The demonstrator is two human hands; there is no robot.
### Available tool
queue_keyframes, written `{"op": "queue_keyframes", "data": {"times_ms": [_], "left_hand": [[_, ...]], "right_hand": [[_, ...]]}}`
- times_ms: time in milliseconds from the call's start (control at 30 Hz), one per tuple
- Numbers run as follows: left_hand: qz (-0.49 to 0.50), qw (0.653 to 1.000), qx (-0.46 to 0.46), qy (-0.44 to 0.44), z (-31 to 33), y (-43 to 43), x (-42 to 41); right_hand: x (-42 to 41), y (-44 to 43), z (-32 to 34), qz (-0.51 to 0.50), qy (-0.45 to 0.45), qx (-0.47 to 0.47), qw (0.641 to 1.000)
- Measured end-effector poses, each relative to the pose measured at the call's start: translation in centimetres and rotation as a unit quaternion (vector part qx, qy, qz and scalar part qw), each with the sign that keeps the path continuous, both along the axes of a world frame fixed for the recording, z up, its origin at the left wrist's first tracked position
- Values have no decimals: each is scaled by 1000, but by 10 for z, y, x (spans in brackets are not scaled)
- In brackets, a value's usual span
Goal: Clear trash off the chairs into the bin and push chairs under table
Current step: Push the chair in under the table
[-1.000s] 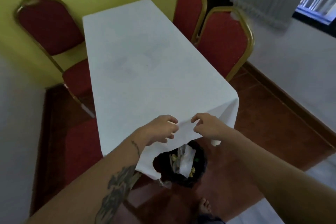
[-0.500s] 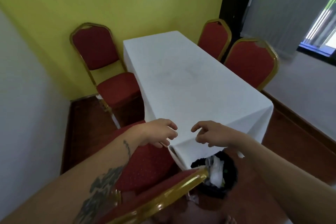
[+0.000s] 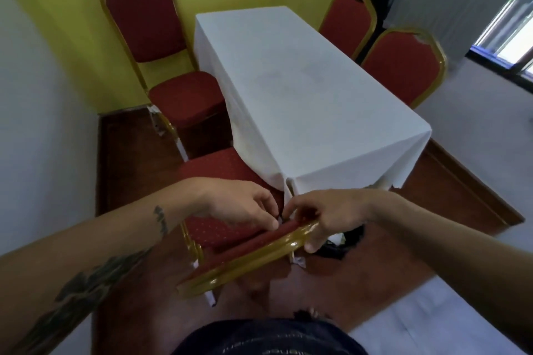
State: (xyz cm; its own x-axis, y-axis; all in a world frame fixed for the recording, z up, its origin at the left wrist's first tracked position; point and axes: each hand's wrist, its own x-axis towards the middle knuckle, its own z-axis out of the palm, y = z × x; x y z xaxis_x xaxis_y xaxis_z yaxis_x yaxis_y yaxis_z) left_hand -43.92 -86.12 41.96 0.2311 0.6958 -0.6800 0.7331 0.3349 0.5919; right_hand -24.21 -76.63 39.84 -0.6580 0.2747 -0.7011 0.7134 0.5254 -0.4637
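Note:
A red chair with a gold frame stands right in front of me, its seat (image 3: 219,173) partly under the corner of the white-clothed table (image 3: 302,89). My right hand (image 3: 328,216) is wrapped around the right end of its top rail (image 3: 248,262), fingers curled underneath. My left hand (image 3: 239,204) lies over the rail's red padded front, fingers bent down on it. The black bin (image 3: 346,242) stands on the floor under the table's near end, mostly hidden behind my right hand. No trash shows on any seat.
Another red chair (image 3: 161,46) stands pulled out at the table's left side by the yellow wall. Two red chairs (image 3: 349,20) (image 3: 403,66) sit tucked in on the right side. Brown floor runs along both sides; a window is at far right.
I have stepped back and left from the table end. Both hands left the tablecloth's corner and came down onto the near chair's top rail, which now fills the foreground.

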Motion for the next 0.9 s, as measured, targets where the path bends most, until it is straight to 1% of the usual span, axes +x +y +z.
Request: {"op": "queue_keyframes", "data": {"times_ms": [100,167,200,267,400,600,667,767,900], "left_hand": [[-40,999,-17,16,-9,-13,6],[-71,997,-20,35,-17,-18,10],[-84,995,-15,45,-21,-21,10],[-94,994,-10,61,-29,-28,10],[-107,985,32,129,-36,-34,1],[-69,985,41,153,-30,-31,-27],[-45,986,46,151,-33,-30,-33],[15,985,80,151,-43,-32,-41],[105,967,153,173,-60,-35,-46]], "right_hand": [[-11,-20,-12,48,-33,88,994],[-16,-30,-18,80,-10,156,985],[-18,-33,-19,80,7,177,981],[-23,-34,-19,66,22,188,980],[-38,-34,-20,46,34,187,981],[-68,-31,-17,21,64,184,981],[-74,-28,-22,22,71,200,977],[-82,-20,-31,-7,85,224,971],[-81,-4,-36,-35,68,261,962]]}}
